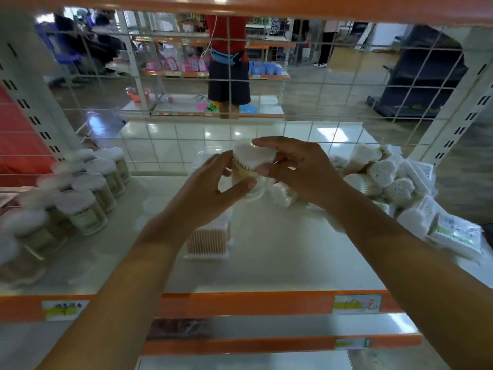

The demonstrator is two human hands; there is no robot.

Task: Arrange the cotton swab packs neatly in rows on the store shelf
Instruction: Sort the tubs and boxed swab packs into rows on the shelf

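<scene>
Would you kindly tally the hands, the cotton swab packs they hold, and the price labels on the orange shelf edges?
Hands (left hand, right hand): 2
Held cotton swab pack: 1
Price labels: 3
Total: 6

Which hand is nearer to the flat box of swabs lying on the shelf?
Left. The left hand is raised just above the flat box; the right hand is farther right.

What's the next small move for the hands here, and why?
Probably carry the swab pack, held by both the left hand and right hand above the shelf, leftward and set it upright beside the rows of tubs. Those stand in order at left, while the loose pile at right is unsorted.
</scene>
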